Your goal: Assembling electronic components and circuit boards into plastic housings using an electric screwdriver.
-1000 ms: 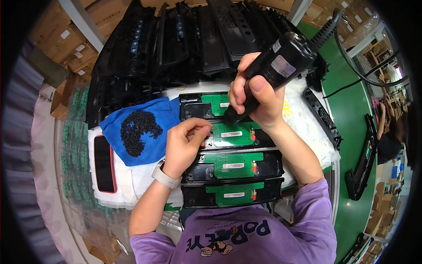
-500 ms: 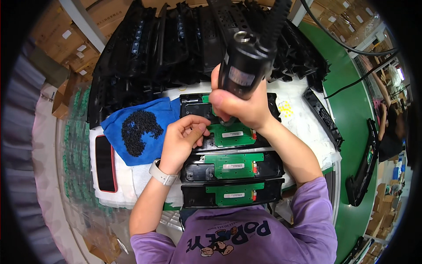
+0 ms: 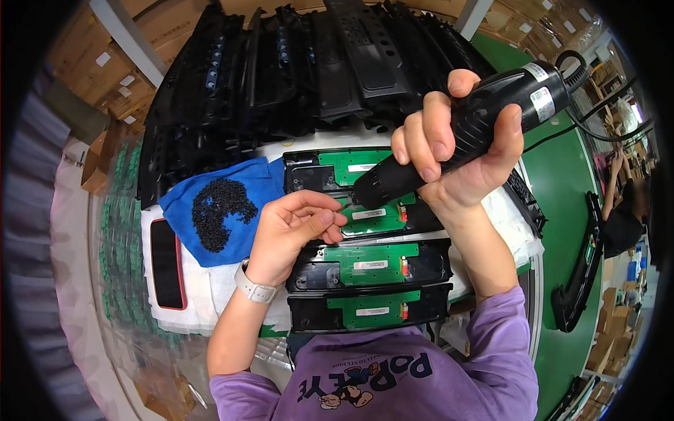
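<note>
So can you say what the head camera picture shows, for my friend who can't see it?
A right hand grips a black power screwdriver, its tip down on a green circuit board in a black tray. The left hand pinches something small beside the tip. A blue cloth heaped with black screws lies to the left.

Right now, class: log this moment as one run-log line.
right hand: grips black electric screwdriver, tip down at second green circuit board | left hand: fingertips beside the tip | screws heap on blue cloth
</note>
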Demonstrator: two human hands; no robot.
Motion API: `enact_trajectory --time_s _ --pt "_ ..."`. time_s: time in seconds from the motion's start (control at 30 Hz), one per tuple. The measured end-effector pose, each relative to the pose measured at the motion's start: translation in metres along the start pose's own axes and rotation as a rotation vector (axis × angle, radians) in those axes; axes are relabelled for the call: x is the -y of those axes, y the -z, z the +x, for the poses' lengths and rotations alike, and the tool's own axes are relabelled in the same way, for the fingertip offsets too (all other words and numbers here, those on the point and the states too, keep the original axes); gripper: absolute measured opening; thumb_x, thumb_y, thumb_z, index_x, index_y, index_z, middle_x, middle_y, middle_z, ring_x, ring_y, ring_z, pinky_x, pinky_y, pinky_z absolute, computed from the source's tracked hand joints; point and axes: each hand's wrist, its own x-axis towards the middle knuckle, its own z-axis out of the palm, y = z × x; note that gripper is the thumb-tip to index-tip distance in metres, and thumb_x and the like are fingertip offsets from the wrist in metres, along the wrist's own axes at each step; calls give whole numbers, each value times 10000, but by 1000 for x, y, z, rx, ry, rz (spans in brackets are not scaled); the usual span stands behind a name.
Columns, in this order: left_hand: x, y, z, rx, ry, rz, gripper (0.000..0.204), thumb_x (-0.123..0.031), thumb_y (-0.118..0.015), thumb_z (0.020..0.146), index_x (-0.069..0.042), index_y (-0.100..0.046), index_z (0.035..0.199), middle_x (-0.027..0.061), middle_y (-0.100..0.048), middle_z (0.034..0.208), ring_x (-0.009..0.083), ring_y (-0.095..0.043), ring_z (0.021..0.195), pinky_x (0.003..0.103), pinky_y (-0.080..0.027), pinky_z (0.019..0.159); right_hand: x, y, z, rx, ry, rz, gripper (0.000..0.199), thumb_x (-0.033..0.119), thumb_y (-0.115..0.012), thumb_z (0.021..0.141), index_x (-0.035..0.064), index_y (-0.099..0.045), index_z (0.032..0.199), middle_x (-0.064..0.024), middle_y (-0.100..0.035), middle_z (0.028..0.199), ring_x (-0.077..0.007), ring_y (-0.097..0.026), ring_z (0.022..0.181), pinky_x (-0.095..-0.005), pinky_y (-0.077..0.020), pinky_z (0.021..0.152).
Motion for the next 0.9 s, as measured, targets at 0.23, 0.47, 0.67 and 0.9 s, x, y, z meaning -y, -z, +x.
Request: enact_trajectory --time_s 0.23,0.47,0.67,0.9 --pt "5 0 1 -1 -21 42 169 0 -633 795 42 -591 952 138 -647 837 154 -636 707 243 -510 639 -3 -3 -5 -45 -59 -35 454 513 -379 890 98 -477 1044 -24 -459 552 -139 -418 375 -320 -398 474" --pt "8 3 1 -2 -27 19 176 0 -636 791 29 -584 957 143 -654 845 162 -643 701 240 -518 636 -2 -15 -4 -311 -89 -28 380 458 -385 904 97 -483 970 -37 -449 519 -157 -417 369 -330 -393 462" --pt "10 4 0 0 15 -93 185 -19 -628 808 31 -582 980 146 -653 854 177 -646 718 251 -514 630 -5 -14 -8 -385 -50 -13 398 479 -368 909 100 -473 975 -34 -445 522 -154 -419 380 -329 -378 461" --pt "8 -7 0 -39 -45 57 189 -65 -588 852 24 -556 1015 135 -637 918 158 -630 774 241 -495 690 -4 -11 -9 -258 -32 -17 403 469 -369 909 92 -468 1010 -43 -460 542 -158 -428 386 -328 -391 467"
